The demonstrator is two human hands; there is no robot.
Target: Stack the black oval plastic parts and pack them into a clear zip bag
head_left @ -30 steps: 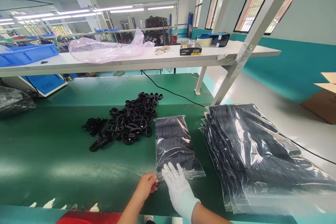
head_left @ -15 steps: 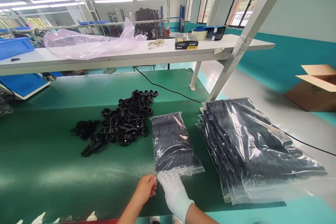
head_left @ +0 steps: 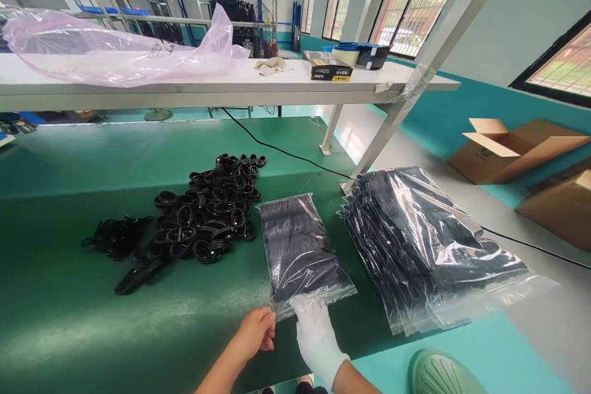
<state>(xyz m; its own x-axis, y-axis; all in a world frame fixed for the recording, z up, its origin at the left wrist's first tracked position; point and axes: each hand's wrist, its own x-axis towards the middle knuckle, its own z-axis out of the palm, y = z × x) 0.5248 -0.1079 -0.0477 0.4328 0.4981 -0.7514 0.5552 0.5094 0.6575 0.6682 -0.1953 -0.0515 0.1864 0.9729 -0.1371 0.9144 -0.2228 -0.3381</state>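
A clear zip-seal plastic bag (head_left: 298, 246) lies flat on the green table, packed with rows of flat black pieces. Its open-end strip faces me. My left hand (head_left: 257, 333), bare, is closed with thumb and forefinger pinching the bag's near left corner. In a white glove, my right hand (head_left: 318, 335) has its fingertips closed on the seal strip, a little right of that corner. Right of this bag rises a stack of similar filled bags (head_left: 429, 240). To the left lies a heap of shiny black looped parts (head_left: 207, 215), beside a smaller pile of thin black pieces (head_left: 117, 237).
A white shelf (head_left: 194, 95) crosses above the table's far side, bearing pink plastic film (head_left: 124, 58), a cloth (head_left: 271, 66) and a small box (head_left: 327, 68). A black cable (head_left: 286, 151) crosses the table. Cardboard boxes (head_left: 489, 160) and a green stool (head_left: 441, 372) stand right.
My right hand has slid right along the bag's seal strip, away from the left hand. My left hand keeps its pinch at the corner. The view has turned right.
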